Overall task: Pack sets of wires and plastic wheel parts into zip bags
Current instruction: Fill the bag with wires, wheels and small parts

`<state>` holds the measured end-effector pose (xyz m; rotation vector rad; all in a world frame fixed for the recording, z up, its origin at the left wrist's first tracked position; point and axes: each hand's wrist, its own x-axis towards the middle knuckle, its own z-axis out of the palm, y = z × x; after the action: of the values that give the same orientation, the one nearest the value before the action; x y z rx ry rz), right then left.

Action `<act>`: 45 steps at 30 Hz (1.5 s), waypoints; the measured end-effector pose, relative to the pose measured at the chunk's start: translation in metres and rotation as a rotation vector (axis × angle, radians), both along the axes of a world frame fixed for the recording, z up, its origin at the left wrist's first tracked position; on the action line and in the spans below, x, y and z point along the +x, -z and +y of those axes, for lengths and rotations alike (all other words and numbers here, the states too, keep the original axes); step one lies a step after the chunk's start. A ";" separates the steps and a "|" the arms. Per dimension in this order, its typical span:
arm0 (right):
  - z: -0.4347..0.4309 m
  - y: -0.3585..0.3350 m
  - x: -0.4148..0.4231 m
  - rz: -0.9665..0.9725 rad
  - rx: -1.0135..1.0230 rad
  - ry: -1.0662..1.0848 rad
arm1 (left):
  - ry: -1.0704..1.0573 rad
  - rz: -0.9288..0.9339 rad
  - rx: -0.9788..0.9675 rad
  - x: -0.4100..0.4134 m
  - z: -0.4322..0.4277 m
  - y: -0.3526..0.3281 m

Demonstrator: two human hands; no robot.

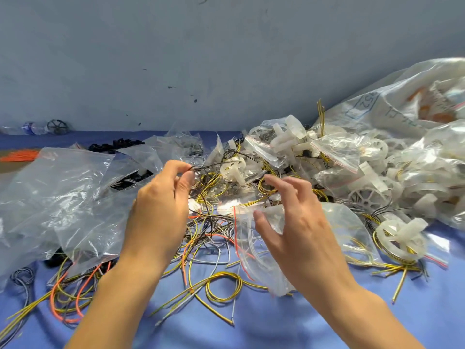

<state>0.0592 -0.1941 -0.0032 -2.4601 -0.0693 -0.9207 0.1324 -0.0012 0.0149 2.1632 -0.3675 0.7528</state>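
My left hand (pixel 161 205) is raised over a tangle of loose wires (pixel 208 230) in black, yellow, orange and grey, and pinches a thin black wire (pixel 201 168) between thumb and forefinger. My right hand (pixel 289 217) holds a clear zip bag (pixel 254 248) with a red seal line, thumb pressed on its front, the other fingers spread above. A white plastic wheel part (pixel 234 170) lies just beyond the hands. Further white wheel parts (pixel 400 238) and packed zip bags (pixel 337 152) are heaped at the right.
Large crumpled clear bags (pixel 57 192) cover the left of the blue table (pixel 276 323). A big sack (pixel 402 102) leans at the far right. Black parts (pixel 113 144), orange wires (pixel 17 155) and a bottle (pixel 30 128) lie by the back wall.
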 end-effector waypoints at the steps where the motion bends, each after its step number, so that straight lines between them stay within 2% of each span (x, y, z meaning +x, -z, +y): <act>1: 0.001 -0.003 -0.001 -0.059 -0.033 -0.008 | 0.046 -0.055 0.012 -0.002 -0.001 -0.007; 5: 0.003 -0.016 -0.003 -0.161 -0.176 -0.050 | 0.294 -0.174 0.075 -0.016 -0.017 -0.026; 9: -0.001 -0.017 -0.003 -0.163 -0.252 -0.042 | 0.459 -0.106 -0.020 -0.024 -0.031 -0.031; 13: -0.011 -0.020 0.000 -0.054 0.135 -0.306 | 0.629 0.129 -0.157 -0.026 -0.039 -0.028; 16: -0.015 -0.022 0.000 0.009 0.296 -0.450 | 0.672 0.165 -0.197 -0.027 -0.043 -0.026; 20: -0.021 -0.021 0.001 0.154 0.508 -0.541 | 0.601 0.113 -0.133 -0.026 -0.046 -0.023; 24: -0.029 -0.022 0.002 0.206 0.671 -0.583 | 0.501 0.223 -0.013 -0.021 -0.042 -0.020; 26: -0.034 -0.022 0.001 0.222 0.604 -0.544 | 0.458 0.231 0.049 -0.020 -0.039 -0.018; 30: -0.042 -0.016 0.000 0.256 0.312 -0.356 | 0.361 0.071 0.238 -0.021 -0.039 -0.019; 36: -0.051 -0.013 0.001 0.267 0.175 -0.220 | 0.246 0.019 0.370 -0.013 -0.034 -0.014; 39: -0.053 -0.016 -0.001 0.286 0.109 -0.159 | 0.212 -0.020 0.321 -0.010 -0.028 -0.015; 42: -0.053 -0.017 -0.003 0.304 0.131 -0.155 | 0.196 -0.025 0.216 -0.009 -0.023 -0.015; 43: -0.050 -0.016 -0.003 0.307 0.180 -0.172 | 0.201 -0.003 0.117 -0.010 -0.026 -0.013; 45: -0.040 -0.013 -0.004 0.338 0.338 -0.269 | 0.274 0.150 -0.211 -0.016 -0.040 -0.008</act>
<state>0.0555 -0.2345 0.0100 -2.1872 -0.1137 -0.3608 0.1160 -0.0411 0.0230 1.9076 -0.4727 0.4513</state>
